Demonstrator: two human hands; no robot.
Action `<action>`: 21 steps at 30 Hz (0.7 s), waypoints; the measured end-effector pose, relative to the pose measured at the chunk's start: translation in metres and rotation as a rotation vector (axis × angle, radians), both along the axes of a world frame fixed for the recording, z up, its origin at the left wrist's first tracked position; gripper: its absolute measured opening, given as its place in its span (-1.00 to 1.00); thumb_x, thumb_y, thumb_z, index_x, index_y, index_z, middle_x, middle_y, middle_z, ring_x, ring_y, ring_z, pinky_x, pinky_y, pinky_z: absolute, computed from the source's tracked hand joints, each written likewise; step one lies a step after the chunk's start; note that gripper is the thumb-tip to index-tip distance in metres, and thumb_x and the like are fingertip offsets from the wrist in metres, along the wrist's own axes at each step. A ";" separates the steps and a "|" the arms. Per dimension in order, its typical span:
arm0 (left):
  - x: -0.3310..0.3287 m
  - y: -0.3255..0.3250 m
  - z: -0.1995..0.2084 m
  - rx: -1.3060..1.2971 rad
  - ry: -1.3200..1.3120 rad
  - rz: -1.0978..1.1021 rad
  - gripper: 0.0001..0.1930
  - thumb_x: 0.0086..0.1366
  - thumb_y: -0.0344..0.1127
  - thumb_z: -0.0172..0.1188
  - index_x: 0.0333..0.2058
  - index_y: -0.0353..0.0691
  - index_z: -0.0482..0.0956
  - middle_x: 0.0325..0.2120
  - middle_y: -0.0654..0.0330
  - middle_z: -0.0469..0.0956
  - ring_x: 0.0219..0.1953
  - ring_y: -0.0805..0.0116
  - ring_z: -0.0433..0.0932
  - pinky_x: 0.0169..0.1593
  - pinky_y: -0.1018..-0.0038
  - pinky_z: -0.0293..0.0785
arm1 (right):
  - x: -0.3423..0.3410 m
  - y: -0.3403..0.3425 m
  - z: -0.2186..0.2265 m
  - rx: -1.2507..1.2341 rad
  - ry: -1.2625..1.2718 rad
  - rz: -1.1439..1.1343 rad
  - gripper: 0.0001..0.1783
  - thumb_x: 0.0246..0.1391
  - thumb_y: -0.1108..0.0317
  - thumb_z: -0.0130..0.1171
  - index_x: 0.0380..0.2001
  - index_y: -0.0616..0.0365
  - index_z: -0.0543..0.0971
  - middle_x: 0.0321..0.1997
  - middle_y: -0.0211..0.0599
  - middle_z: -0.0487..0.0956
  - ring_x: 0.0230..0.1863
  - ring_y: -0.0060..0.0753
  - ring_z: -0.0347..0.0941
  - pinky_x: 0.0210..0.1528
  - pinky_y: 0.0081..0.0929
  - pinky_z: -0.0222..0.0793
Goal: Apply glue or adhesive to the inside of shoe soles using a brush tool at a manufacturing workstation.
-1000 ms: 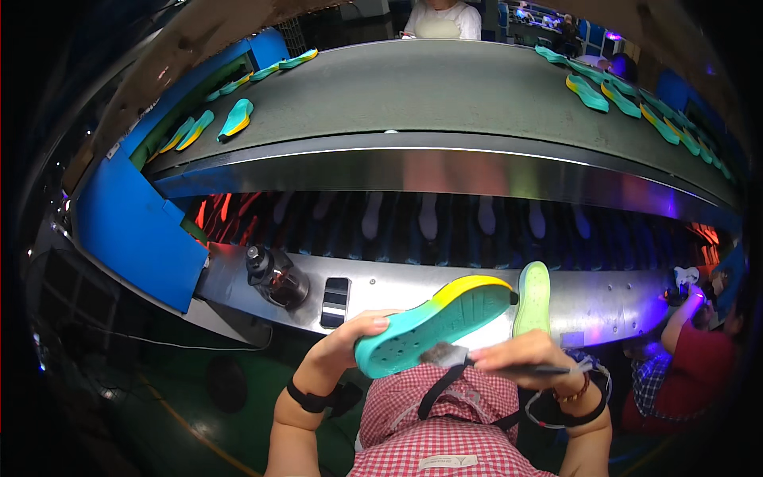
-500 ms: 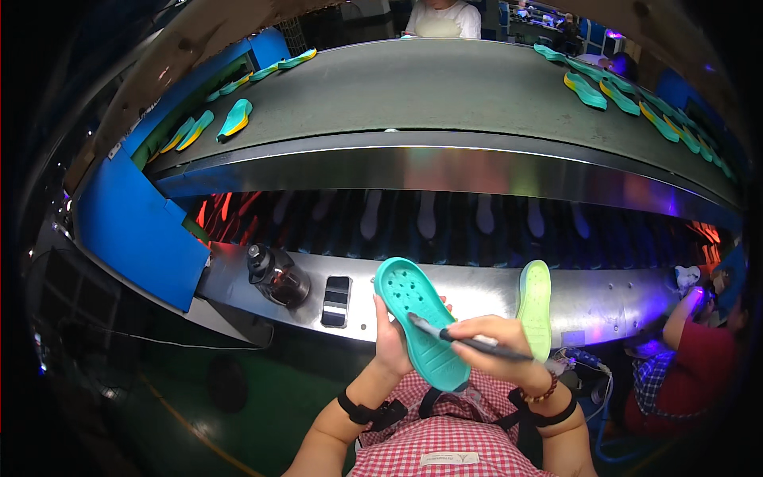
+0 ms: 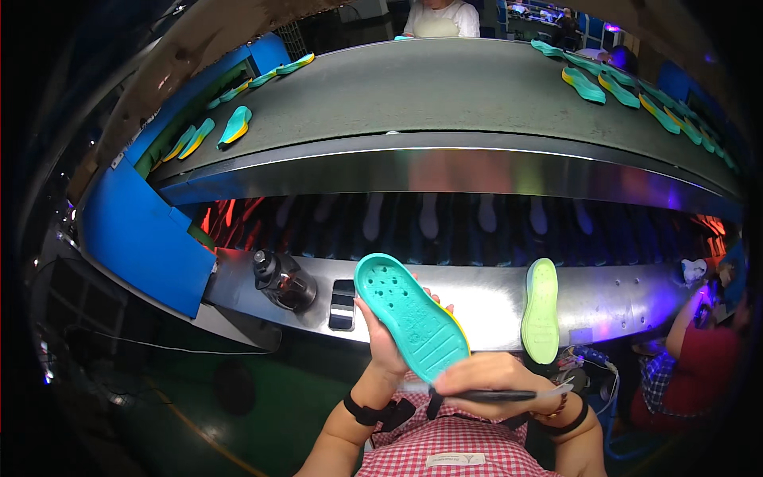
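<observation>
Holding teal sole in left hand, with thumb on the left edge and fingertips curled round the right edge (hollow, holed face showing). Held tilted over the front of the steel table, upper end leaning left, between dark phone-like object and lime-green sole. Gripping dark-handled tool in right hand, closed round the handle, at the lower end of the teal sole; can't tell whether touching it (tool head blurred). On table, see dark bottle left of the phone-like object, lime-green sole well apart at right, near end past the front edge. Beyond, note grey conveyor belt with teal-and-yellow soles along both sides; beneath, pale sole shapes in a row. Far right, co-worker in red.
</observation>
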State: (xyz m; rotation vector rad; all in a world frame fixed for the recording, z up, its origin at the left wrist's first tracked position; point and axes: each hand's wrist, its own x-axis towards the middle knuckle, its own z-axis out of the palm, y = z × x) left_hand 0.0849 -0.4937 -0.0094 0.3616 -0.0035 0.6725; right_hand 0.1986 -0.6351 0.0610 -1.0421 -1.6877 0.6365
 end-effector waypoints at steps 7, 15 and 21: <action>-0.006 0.001 0.024 0.079 0.180 0.093 -0.16 0.04 0.46 -0.29 -0.03 -0.21 0.31 -0.19 0.10 0.42 -0.12 0.13 0.42 0.11 0.00 0.19 | 0.016 -0.007 -0.013 -0.047 -0.011 -0.027 -0.74 -0.21 0.53 0.26 -0.32 0.22 0.57 -0.29 -0.17 0.58 -0.21 -0.27 0.50 -0.06 -0.42 0.37; -0.004 -0.004 0.067 0.110 0.286 0.154 -0.22 0.16 0.35 -0.32 0.05 -0.27 0.23 -0.06 0.03 0.36 -0.03 0.07 0.37 0.11 0.05 0.21 | 0.022 -0.003 -0.035 -0.232 0.756 -0.091 -0.79 -0.13 0.58 0.14 -0.33 0.32 0.53 -0.26 -0.09 0.54 -0.14 -0.15 0.46 0.09 -0.26 0.23; -0.009 -0.034 0.051 0.085 -0.019 -0.003 -0.27 0.25 0.21 -0.44 0.20 -0.26 -0.05 0.12 -0.05 0.15 0.15 -0.07 0.16 0.21 0.09 0.01 | -0.006 0.004 -0.037 -0.234 1.141 -0.190 -0.80 -0.06 0.56 0.10 -0.28 0.35 0.51 -0.23 -0.11 0.53 -0.17 -0.36 0.46 -0.06 -0.50 0.35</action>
